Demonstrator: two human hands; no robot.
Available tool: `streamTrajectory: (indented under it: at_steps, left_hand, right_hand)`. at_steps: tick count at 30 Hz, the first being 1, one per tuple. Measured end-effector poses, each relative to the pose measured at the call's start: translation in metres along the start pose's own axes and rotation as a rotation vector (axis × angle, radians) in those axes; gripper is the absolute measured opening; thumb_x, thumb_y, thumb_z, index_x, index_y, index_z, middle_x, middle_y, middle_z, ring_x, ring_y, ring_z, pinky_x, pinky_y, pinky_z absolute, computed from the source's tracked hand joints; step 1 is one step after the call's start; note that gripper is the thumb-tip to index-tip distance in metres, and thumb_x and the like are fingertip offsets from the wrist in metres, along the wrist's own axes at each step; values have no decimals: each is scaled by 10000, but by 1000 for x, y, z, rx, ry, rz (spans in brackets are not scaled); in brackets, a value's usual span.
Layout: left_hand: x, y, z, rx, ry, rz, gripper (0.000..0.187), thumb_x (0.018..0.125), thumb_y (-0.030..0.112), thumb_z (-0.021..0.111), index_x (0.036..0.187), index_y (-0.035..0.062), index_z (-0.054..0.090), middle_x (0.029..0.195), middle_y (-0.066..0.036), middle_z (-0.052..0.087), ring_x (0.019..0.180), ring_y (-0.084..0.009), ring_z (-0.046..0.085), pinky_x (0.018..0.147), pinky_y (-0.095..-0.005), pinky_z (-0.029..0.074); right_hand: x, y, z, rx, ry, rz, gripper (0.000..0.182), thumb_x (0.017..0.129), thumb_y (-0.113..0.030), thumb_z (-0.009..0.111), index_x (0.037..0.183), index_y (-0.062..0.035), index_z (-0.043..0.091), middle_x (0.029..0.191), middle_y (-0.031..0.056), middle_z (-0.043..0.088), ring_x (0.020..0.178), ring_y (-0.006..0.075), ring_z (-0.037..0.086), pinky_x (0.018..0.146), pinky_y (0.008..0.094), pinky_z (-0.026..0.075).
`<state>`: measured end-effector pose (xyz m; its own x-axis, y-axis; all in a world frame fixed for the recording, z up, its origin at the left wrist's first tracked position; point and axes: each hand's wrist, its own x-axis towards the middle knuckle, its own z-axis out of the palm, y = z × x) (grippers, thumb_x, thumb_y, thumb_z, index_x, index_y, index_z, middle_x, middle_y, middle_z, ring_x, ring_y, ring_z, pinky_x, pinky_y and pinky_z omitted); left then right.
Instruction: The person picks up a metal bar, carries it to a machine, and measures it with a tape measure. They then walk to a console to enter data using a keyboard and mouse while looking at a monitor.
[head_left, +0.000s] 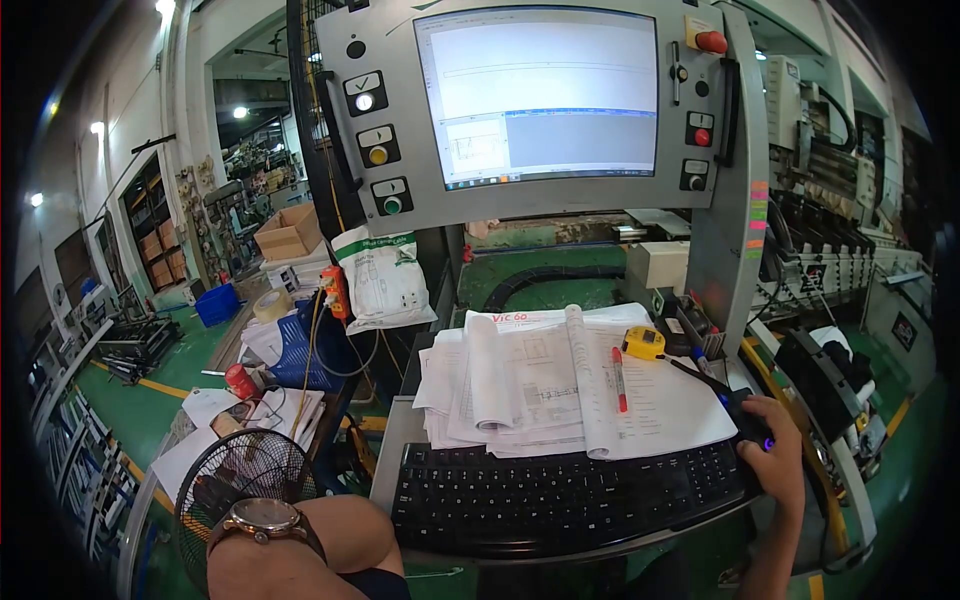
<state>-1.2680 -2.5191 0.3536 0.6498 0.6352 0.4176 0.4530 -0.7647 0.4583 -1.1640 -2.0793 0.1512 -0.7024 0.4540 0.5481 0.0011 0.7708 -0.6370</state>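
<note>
My right hand (778,462) rests over a black computer mouse (742,408) with a blue light, its fingers curved around it at the right end of the keyboard. A black keyboard (570,500) lies on the tray in front of me. Behind its keys are stacked papers (530,375) with drawings, some pages curled up. A red pen (620,380) and a yellow tape measure (644,343) lie on them. At the lower left, a wristwatch (265,517) circles my left wrist. My left hand (268,574) is cut off by the frame edge, and its fingers do not show.
A control panel with a lit screen (540,90) stands ahead, with buttons on both sides. To its left hang a white bag (385,278) and cables. A black mesh fan guard (245,465), a blue basket (308,350) and a cardboard box (288,232) are at left. Machinery stands at right.
</note>
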Motion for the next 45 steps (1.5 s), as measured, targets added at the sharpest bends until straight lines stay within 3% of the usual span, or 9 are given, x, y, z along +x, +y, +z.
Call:
streamTrajectory:
  at_steps: [8, 45]
  left_hand:
    - [0, 0, -1, -3, -10, 2, 154, 839, 24, 700, 805, -115, 758, 766, -223, 691, 732, -392, 719, 832, -564, 642]
    - [-1, 2, 1, 1, -3, -11, 135, 816, 27, 730, 806, -100, 773, 754, -214, 701, 734, -396, 727, 834, -570, 646]
  right_hand:
    - [-2, 6, 2, 68, 67, 10, 611, 696, -137, 705, 1284, 30, 702, 1394, 196, 681, 1298, 349, 666, 1161, 430, 474]
    - [-1, 2, 2, 23, 28, 23, 588, 720, -102, 709, 1291, 37, 692, 1412, 202, 669, 1318, 360, 658, 1168, 420, 469]
